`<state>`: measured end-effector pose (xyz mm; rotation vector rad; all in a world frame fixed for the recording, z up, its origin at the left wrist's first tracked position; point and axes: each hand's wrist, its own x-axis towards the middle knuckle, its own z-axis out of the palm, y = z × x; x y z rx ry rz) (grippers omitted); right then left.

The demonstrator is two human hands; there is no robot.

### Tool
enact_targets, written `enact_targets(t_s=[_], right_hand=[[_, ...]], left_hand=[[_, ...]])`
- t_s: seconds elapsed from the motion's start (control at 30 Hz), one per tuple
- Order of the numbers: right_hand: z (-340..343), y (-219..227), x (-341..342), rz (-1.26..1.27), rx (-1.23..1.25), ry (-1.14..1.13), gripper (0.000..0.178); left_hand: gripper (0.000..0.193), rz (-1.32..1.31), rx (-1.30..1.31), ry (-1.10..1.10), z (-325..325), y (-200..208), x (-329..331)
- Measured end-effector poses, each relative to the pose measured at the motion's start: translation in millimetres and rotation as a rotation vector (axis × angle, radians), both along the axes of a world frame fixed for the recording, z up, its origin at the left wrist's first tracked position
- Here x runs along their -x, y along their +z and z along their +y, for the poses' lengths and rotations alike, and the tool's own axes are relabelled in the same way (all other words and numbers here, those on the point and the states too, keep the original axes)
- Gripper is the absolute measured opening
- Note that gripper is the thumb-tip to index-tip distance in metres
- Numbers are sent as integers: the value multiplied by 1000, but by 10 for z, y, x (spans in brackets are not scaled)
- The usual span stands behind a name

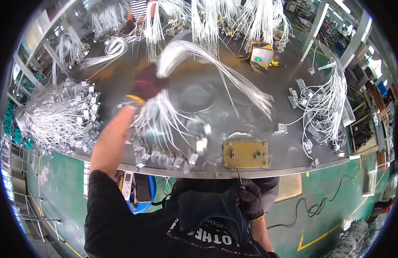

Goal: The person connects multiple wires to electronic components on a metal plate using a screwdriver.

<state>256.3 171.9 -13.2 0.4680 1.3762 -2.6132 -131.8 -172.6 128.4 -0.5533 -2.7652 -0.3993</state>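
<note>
My left hand, in a dark red knitted glove with a yellow cuff, is closed around a bundle of white wires above the table. The picture is smeared there by motion. The wires' long tails arc to the right, and their other ends hang below the hand to small metal connector pieces by the table's front edge. My right hand, also gloved, is at the front edge, closed on a thin metal rod that points up; its handle is hidden. Just beyond it lies a brass-coloured fixture plate with two raised posts.
Wire heaps with metal ends lie at left and right. More wire bundles hang at the back, near another person's striped sleeve. A yellow-black box with a green light stands at the back right. A blue bin sits below the edge.
</note>
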Motion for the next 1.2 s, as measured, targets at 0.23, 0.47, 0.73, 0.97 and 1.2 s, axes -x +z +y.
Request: enact_targets(t_s=[0.23, 0.47, 0.73, 0.97, 1.2], right_hand=[[101, 13, 304, 179, -376, 97, 30], [427, 430, 708, 77, -441, 55, 33], [1770, 743, 1244, 219, -1138, -572, 26], [3053, 1246, 1698, 364, -1781, -1074, 29], [3295, 1164, 1831, 225, -1604, -805, 34]], left_hand=[[79, 154, -101, 606, -2131, 321, 322], [110, 516, 131, 851, -5520, 657, -590], [88, 330, 494, 1095, -3761, -126, -259], [86, 335, 220, 357, -1392, -767, 446], [79, 212, -132, -445, 1858, -809, 225]])
